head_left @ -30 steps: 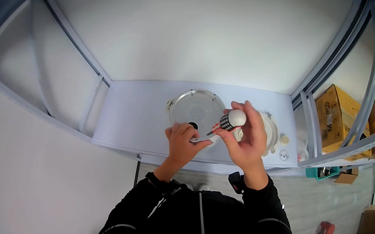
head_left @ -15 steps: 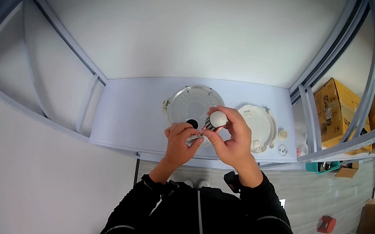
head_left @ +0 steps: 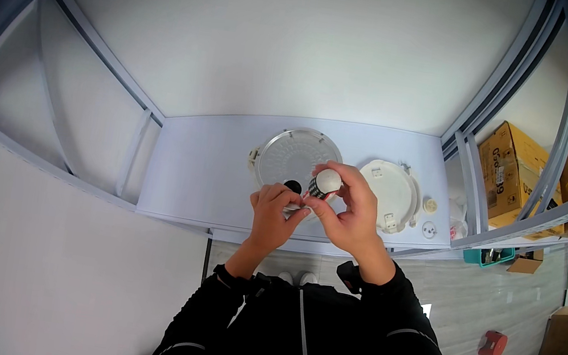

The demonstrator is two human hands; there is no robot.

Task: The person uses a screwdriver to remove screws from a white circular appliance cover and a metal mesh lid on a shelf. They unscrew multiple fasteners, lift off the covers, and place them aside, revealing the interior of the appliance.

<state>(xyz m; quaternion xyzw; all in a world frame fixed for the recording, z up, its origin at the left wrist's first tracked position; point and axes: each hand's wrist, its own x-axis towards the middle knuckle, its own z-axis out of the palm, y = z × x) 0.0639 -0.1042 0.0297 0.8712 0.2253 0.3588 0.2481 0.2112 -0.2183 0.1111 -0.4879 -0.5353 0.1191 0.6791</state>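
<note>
In my right hand [head_left: 354, 214] is a small cylindrical bottle [head_left: 328, 181] with a broad white cap and a dark patterned label with some red. The fingers wrap around it and the cap faces up. My left hand [head_left: 272, 214] is closed in a pinch close to the bottle's lower end, its fingertips nearly meeting the right thumb. A small pale piece shows at the left fingertips, too small to name. Under both hands lies a round metal-faced disc [head_left: 294, 151], like an appliance lid, with a black round spot [head_left: 292, 186] near its middle; the hands cover its front part.
Right of the disc lies a white round plastic cover [head_left: 388, 187]. Beside it are a small cream ring [head_left: 429, 205] and a small white disc [head_left: 429, 229] on the white table [head_left: 189, 171]. Frame posts and cardboard boxes [head_left: 512, 175] stand to the right. A red stool [head_left: 493, 344] is on the floor.
Both hands stay in nearly the same place, with the bottle still in the right hand. The fingertips have shifted only slightly and the view has moved a little.
</note>
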